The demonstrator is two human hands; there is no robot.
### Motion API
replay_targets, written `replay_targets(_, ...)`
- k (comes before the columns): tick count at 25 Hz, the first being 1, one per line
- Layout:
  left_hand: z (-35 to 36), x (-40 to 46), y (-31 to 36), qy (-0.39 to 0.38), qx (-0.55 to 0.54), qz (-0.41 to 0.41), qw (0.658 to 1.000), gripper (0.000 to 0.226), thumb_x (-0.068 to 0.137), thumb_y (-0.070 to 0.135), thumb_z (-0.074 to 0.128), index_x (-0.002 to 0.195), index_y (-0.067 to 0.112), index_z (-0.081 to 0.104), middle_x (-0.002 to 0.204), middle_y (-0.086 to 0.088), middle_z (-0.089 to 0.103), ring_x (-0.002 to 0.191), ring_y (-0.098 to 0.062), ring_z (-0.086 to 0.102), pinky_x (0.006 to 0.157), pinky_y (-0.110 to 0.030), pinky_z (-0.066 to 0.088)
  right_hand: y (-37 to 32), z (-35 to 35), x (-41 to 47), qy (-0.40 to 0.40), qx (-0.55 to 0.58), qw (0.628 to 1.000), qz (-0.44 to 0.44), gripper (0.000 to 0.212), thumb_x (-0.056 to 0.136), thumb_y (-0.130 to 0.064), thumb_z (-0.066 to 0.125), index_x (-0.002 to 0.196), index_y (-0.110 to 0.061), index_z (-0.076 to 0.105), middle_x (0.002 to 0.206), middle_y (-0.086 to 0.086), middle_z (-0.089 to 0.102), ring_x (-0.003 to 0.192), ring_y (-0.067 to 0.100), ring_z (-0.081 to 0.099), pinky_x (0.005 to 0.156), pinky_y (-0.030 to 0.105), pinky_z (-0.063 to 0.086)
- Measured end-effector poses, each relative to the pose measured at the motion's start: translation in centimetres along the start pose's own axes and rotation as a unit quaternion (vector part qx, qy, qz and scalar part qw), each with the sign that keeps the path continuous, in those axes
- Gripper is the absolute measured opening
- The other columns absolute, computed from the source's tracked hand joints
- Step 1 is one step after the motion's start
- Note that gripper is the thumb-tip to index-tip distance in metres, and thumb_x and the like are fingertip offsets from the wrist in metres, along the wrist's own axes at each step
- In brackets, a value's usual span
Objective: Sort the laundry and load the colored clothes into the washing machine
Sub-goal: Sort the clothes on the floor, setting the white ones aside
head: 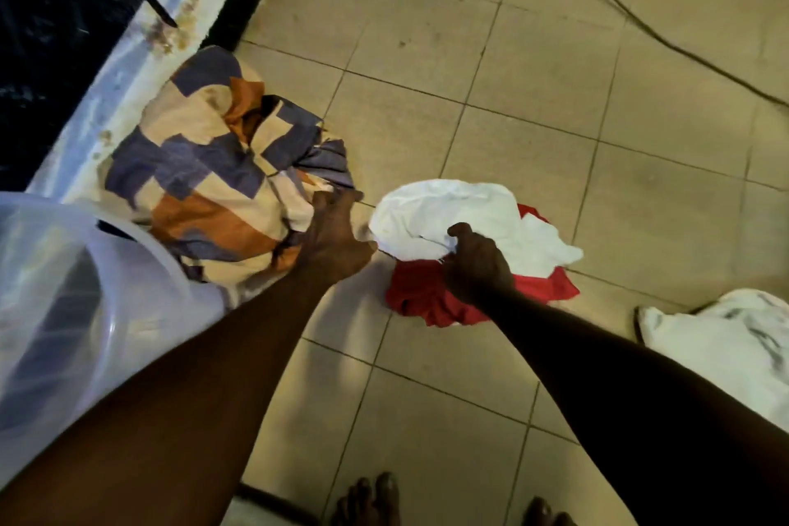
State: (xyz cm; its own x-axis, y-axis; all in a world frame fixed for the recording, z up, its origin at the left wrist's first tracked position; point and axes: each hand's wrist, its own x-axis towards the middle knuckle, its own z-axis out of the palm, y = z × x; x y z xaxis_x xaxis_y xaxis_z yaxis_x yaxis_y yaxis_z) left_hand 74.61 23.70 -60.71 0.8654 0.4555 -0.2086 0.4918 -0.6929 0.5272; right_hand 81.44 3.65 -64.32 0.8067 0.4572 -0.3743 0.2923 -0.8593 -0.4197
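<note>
A bundled patterned cloth (pixel 205 175) in purple, cream and orange lies on the tiled floor at the left. My left hand (pixel 333 235) grips its right edge. To the right, a white garment (pixel 448 209) lies on top of a red garment (pixel 427 295). My right hand (pixel 478 265) is closed on the white garment where it meets the red one. Another white cloth (pixel 721 350) lies at the right edge of the floor.
A translucent plastic basket (pixel 64 303) stands at the lower left. Behind the patterned bundle runs a white stained ledge (pixel 141 51) with a dark area beyond it. A black cable (pixel 640 21) crosses the tiles at the upper right. Bare toes (pixel 371 500) show at the bottom.
</note>
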Motion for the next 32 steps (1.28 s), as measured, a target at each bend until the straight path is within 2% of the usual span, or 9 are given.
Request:
replay_targets(6,7.7,-1.0,2.5,-0.247,0.001,0.006,0.969,0.087,0.075,0.019,0.085,0.151,0.015,0.043,0.15,-0.012,0.039,0.139,-0.025,0.041,0.105,-0.021,0.033,9.2,0.3,0.9,-0.232,-0.06,0.971,0.019,0.079,0.088,-0.016,0.068,0.155,-0.039,0.033,0.169,0.015,-0.006,0.144,0.048,0.03,0.116,0.051,0.038)
replay_targets(10,9.9,-1.4,4.1,-0.283,-0.021,0.019,0.959,0.088,0.069,0.012,0.088,0.147,0.015,0.047,0.148,-0.01,0.042,0.139,-0.021,0.039,0.097,-0.01,0.027,9.7,1.4,1.3,-0.208,0.003,0.978,-0.031,0.079,0.088,-0.007,0.068,0.157,-0.013,0.032,0.166,0.021,0.018,0.151,0.039,0.028,0.123,0.04,0.026)
replay_targets(14,10.7,-2.1,6.0,-0.248,-0.089,-0.018,0.964,0.063,0.076,0.014,0.084,0.134,0.014,0.059,0.131,-0.004,0.058,0.113,-0.014,0.056,0.091,-0.023,0.045,8.9,-0.2,0.1,-0.106,0.181,0.977,-0.038,0.053,0.09,-0.002,0.07,0.14,0.002,0.053,0.142,0.024,0.054,0.134,0.035,0.051,0.113,0.037,0.039)
replay_targets(17,10.8,-2.5,8.5,-0.125,-0.298,-0.181,0.929,0.03,0.099,0.029,0.061,0.127,0.016,0.063,0.125,-0.003,0.064,0.116,-0.024,0.062,0.099,-0.036,0.05,6.9,-4.3,-2.2,-0.077,0.569,0.818,0.042,0.034,0.099,0.007,0.055,0.129,-0.007,0.064,0.112,0.019,0.073,0.103,0.031,0.07,0.092,0.036,0.059)
replay_targets(19,10.3,-2.3,9.5,-0.113,-0.509,-0.273,0.808,0.038,0.103,0.046,0.048,0.12,0.017,0.067,0.12,-0.01,0.071,0.115,-0.034,0.064,0.099,-0.044,0.052,5.4,-7.3,-4.1,-0.119,0.71,0.694,0.012,0.037,0.106,0.0,0.044,0.139,-0.007,0.057,0.099,0.012,0.076,0.087,0.022,0.073,0.081,0.031,0.06)
replay_targets(21,9.7,-1.8,9.4,-0.17,-0.574,-0.32,0.734,0.064,0.098,0.06,0.045,0.137,0.011,0.057,0.128,-0.016,0.066,0.115,-0.034,0.06,0.089,-0.041,0.051,4.2,-9.4,-6.3,-0.153,0.743,0.648,-0.065,0.039,0.106,-0.005,0.042,0.142,-0.008,0.057,0.11,0.006,0.075,0.094,0.017,0.074,0.086,0.033,0.058)
replay_targets(24,9.8,-1.4,9.8,-0.216,-0.5,-0.317,0.776,0.061,0.096,0.058,0.05,0.141,0.018,0.056,0.15,-0.017,0.052,0.135,-0.039,0.052,0.102,-0.048,0.05,4.5,-9.3,-8.5,-0.15,0.685,0.71,-0.066,0.038,0.103,-0.009,0.052,0.139,-0.016,0.062,0.122,0.006,0.073,0.105,0.021,0.074,0.089,0.036,0.058)
replay_targets(28,12.2,-0.7,8.5,-0.194,-0.131,-0.135,0.963,0.036,0.1,0.045,0.056,0.132,0.03,0.064,0.168,-0.009,0.017,0.153,-0.025,0.024,0.117,-0.027,0.021,7.0,-5.9,-7.4,-0.086,0.583,0.806,0.065,0.035,0.097,0.001,0.061,0.114,-0.028,0.073,0.114,0.0,0.076,0.103,0.024,0.072,0.073,0.024,0.058)
replay_targets(32,13.7,0.2,5.8,-0.242,0.059,-0.034,0.968,0.057,0.094,0.048,0.064,0.146,0.032,0.05,0.168,-0.013,0.015,0.157,-0.03,0.012,0.127,-0.045,0.02,8.8,-2.2,-3.4,-0.054,0.299,0.952,-0.021,0.032,0.09,0.0,0.071,0.121,-0.006,0.071,0.14,0.016,0.059,0.138,0.035,0.046,0.113,0.038,0.039)
